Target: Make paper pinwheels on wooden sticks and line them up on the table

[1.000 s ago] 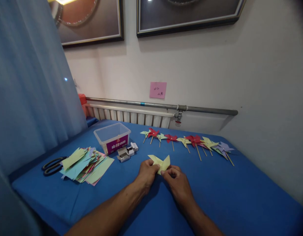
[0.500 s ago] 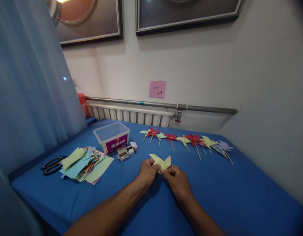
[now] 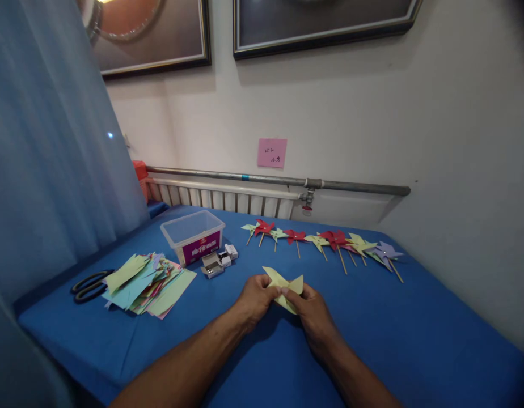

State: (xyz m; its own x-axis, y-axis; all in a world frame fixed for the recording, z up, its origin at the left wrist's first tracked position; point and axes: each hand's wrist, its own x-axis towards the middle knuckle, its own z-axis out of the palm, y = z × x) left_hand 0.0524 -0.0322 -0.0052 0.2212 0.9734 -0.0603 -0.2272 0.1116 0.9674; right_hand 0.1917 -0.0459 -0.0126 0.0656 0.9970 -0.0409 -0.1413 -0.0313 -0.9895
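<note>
"While the blue cloth (image 3: pixel 415 340) lies under everything, where are the hands?"

"Over its middle. The left hand (image 3: pixel 257 297) pinches one side of the yellow paper (image 3: pixel 283 282), the right hand (image 3: pixel 312 309) the other, thumb tips almost together at its centre."

"How best to hold it?"

"I'd press evenly at the centre so the folds can't spring out, and go lightly on the wings; squashing them would likely crease the sharp points."

"And the materials?"

"The tub (image 3: pixel 201 247) is boxy, see-through plastic. Left of it, the sheets (image 3: pixel 149 283) overlap in a thin, matte, straight-edged heap. The pinwheels (image 3: pixel 336 239), further back and right, are pointed paper stars on slim sticks. The scissors (image 3: pixel 89 286) show smooth, dark loops. The boxes (image 3: pixel 214 266) beside the tub look like white card; their contents are too small to name."
</note>
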